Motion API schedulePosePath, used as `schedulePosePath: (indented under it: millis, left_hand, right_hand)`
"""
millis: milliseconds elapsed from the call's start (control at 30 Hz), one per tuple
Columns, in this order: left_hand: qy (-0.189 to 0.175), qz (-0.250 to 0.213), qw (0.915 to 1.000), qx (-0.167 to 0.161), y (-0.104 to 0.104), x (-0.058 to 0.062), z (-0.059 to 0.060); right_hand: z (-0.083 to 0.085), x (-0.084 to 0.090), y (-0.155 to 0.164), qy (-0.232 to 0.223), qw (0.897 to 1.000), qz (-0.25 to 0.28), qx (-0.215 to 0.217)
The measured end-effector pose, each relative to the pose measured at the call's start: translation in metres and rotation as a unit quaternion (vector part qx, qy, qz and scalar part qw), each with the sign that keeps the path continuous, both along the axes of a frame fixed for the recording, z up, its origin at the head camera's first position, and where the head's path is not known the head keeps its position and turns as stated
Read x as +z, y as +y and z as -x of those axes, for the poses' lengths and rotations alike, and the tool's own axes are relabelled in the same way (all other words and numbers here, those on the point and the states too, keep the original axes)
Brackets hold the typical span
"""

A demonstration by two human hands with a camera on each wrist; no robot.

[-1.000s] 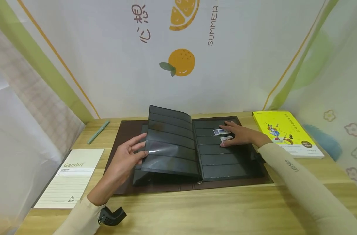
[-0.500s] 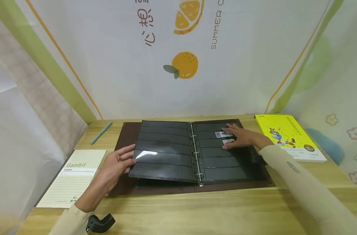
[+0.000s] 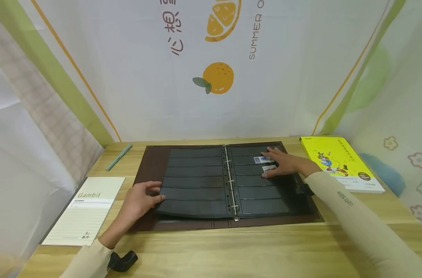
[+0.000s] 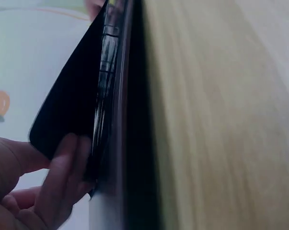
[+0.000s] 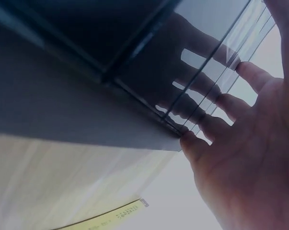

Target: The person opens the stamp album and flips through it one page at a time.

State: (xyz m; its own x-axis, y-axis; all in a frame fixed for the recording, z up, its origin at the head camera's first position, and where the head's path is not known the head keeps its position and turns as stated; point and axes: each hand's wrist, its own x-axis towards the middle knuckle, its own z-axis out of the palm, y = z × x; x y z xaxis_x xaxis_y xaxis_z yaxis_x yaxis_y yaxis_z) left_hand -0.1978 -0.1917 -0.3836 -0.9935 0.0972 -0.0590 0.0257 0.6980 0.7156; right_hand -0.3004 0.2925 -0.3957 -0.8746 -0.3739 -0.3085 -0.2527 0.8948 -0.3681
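A brown album [image 3: 230, 188] with glossy, banded black pages is being held open between the left hand [image 3: 139, 200], by which the left page [image 3: 195, 183] is being pinched, and the right hand [image 3: 284, 161], its fingers being spread on the right page [image 3: 263, 193].

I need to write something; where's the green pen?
In the head view, the pen lies on the left, beyond the notebook and beside the album.

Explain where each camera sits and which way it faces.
Head: on the head, facing forward and down at the album; left hand, right hand, sleeves show.
Left wrist: worn there, facing a tilted page; left hand shows.
Right wrist: worn there, facing the album; right hand shows.
Head and right wrist share the yellow book.
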Motion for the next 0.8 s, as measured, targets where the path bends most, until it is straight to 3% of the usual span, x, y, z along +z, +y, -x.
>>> schedulePosePath:
  millis: [167, 400, 500, 567, 667, 800]
  left_hand:
    - [0.076, 0.089, 0.9929, -0.020, 0.007, 0.000, -0.002]
    - [0.132, 0.157, 0.9785, -0.020, 0.014, -0.002, -0.014]
    - [0.168, 0.184, 0.9684, -0.015, 0.026, 0.002, -0.021]
    - [0.180, 0.196, 0.9634, -0.031, 0.040, 0.007, -0.024]
    - [0.142, 0.193, 0.9660, -0.096, 0.065, 0.018, -0.026]
    - [0.032, 0.188, 0.9652, -0.179, 0.091, 0.024, -0.024]
  right_hand:
    - [0.001, 0.002, -0.001, -0.006, 1.000, -0.005, 0.001]
    - [-0.001, 0.004, -0.005, 0.003, 1.000, -0.007, 0.007]
    - [-0.002, 0.008, -0.008, 0.017, 1.000, -0.012, 0.016]
    - [-0.001, 0.010, -0.009, 0.031, 0.999, -0.011, 0.018]
    - [0.000, 0.012, -0.008, 0.049, 0.999, -0.003, 0.011]
    - [0.001, 0.011, -0.002, 0.079, 0.997, -0.002, -0.018]
